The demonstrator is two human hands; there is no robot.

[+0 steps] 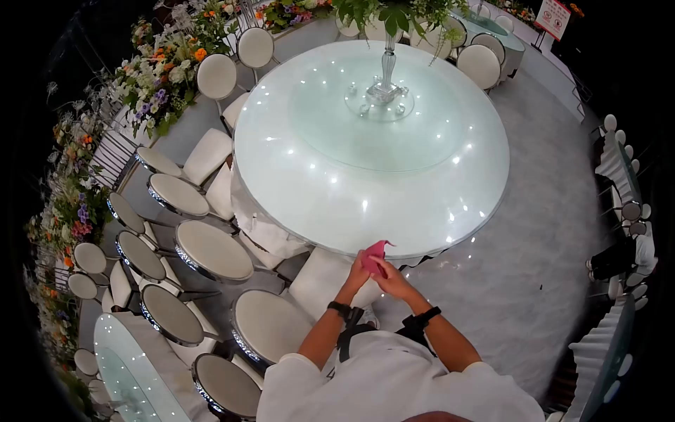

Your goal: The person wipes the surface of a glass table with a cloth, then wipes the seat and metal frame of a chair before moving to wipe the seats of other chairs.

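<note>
Ok so you're gripping a pink cloth with both your left hand and right hand, and it's hanging out by the round worktop's near edge, white chairs crowding your left side.

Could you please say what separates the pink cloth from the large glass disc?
The head view shows only glossy tabletop between the pink cloth and the disc.

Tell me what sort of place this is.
Probably a banquet hall, perhaps set for a wedding: a big round table with a glass top, many round-backed chairs, and banks of flowers.
</note>
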